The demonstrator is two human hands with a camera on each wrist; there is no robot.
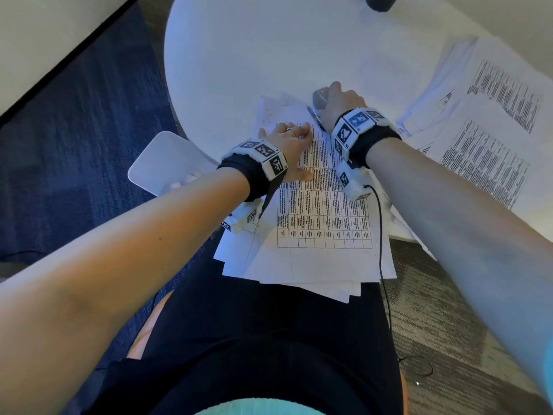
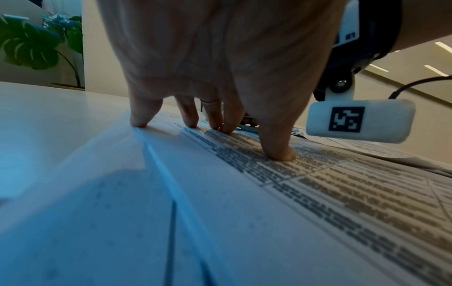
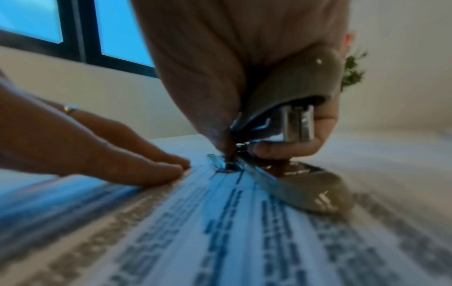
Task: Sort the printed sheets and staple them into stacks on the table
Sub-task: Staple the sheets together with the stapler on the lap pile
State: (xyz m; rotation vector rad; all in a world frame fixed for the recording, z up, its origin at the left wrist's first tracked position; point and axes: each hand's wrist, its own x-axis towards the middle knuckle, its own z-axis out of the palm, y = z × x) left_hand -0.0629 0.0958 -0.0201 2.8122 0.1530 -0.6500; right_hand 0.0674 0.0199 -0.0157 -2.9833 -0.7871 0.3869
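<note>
Two hands are busy on one stack of printed sheets (image 1: 321,211), which lies at the near edge of the round white table (image 1: 239,55) and hangs over it toward the person's lap. The left hand (image 1: 288,145) lies flat on the top sheet, its fingers (image 2: 140,118) straight and spread a little, pressing down near the top corner. The right hand (image 1: 339,104) wraps its fingers around the grey stapler (image 3: 291,123), which is open wide, with its lower part lying on the paper and its top part up in the hand.

What could go wrong? The sheets under the top one stick out at different angles, so a staple may miss some of them. The stack may slip off the edge, because so much of it hangs out. The left fingertips are just beside the stapler's metal end, so they could get pinched. More printed pages (image 1: 490,127) lie to the right, still loose, and could get mixed in
</note>
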